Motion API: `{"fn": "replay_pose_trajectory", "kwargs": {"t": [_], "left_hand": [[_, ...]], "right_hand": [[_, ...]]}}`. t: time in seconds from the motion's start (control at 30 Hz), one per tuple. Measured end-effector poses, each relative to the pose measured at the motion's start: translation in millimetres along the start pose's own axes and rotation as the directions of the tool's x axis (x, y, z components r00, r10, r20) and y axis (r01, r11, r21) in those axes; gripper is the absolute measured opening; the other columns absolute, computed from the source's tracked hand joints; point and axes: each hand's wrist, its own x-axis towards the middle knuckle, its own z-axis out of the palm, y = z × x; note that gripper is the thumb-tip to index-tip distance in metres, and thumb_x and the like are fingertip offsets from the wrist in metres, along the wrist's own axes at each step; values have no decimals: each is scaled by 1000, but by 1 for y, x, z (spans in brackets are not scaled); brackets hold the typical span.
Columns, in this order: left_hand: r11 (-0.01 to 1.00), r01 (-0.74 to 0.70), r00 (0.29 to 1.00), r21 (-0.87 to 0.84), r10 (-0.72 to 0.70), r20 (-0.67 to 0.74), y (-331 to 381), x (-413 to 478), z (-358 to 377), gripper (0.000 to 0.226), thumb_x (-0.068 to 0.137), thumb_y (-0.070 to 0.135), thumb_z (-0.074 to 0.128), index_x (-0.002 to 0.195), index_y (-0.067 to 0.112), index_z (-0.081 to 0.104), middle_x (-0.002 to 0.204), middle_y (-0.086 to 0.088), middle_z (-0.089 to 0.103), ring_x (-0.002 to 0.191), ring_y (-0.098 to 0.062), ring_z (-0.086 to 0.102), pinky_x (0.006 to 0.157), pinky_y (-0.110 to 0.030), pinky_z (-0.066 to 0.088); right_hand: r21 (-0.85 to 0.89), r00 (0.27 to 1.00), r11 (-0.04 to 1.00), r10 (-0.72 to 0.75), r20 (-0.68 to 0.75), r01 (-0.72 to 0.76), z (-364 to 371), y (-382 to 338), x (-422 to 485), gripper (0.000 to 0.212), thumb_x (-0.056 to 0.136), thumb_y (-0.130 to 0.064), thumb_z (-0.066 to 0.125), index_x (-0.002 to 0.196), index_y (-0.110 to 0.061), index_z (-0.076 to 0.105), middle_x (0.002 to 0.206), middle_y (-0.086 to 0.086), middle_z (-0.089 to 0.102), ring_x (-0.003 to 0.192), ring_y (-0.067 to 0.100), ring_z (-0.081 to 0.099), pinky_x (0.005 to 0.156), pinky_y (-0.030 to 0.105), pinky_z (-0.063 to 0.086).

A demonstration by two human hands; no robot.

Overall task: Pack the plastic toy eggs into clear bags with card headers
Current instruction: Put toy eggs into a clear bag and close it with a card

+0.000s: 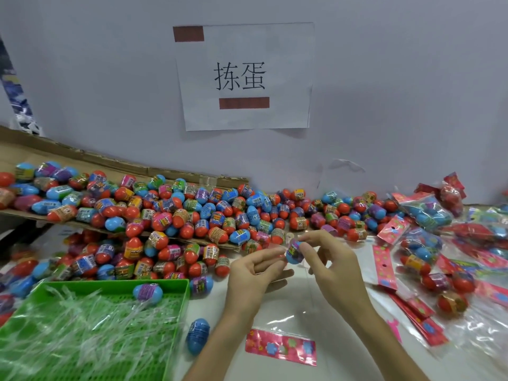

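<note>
Right hand [334, 266] pinched a blue egg [294, 251] (purple label) above the white table [275, 303], left hand [254, 273] beside it with fingers loosely curled, holding nothing clearly visible, clear bag with pink card header [280, 349] lying below, heap of eggs [192, 213] behind, green tray [176, 320] at left holding 1 egg.

Both forearms outstretched, left hand [254, 273] loosely curled palm-up, right hand [328, 259] pinching with fingertips.
</note>
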Motion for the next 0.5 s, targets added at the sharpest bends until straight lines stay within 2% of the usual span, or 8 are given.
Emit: {"fn": "replay_pose_trajectory", "kwargs": {"t": [0.13, 0.27, 0.4, 0.5], "left_hand": [[1000, 30, 1000, -2, -30, 7, -1, 1, 3, 25, 95, 7, 70, 118, 17, 76, 106, -4, 80, 92, -27, 79, 71, -30, 63], [999, 33, 999, -4, -33, 33, -1, 3, 3, 26, 96, 6, 69, 119, 16, 74, 104, -5, 80, 92, -26, 79, 70, -28, 62], [999, 44, 994, -30, -41, 101, 1, 3, 3, 29, 97, 5, 67, 123, 15, 71, 107, -9, 80, 98, -27, 77, 76, -30, 62], [998, 54, 989, -34, -48, 142, 1, 2, 2, 31, 95, 7, 69, 125, 13, 71, 110, -10, 79, 103, -28, 76, 83, -34, 62]], "right_hand": [[-53, 1000, 998, 13, -2, -13, 0, 2, 0, 10, 96, -23, 68, 96, -32, 70, 85, -19, 70, 62, 16, 57, 59, 40, 53], [-66, 999, 998, -3, 40, 5, -3, 2, 1, 14, 94, -17, 71, 93, -31, 71, 86, -21, 71, 67, 8, 60, 56, 21, 45], [-37, 999, 999, 1, 33, 1, -5, 0, 3, 13, 91, -18, 74, 87, -27, 67, 80, -19, 69, 70, 4, 62, 56, 16, 43], [-56, 1000, 998, 14, 24, -13, -5, 1, 3, 14, 89, -25, 77, 79, -27, 67, 75, -16, 68, 69, 9, 62, 55, 17, 43]]}}
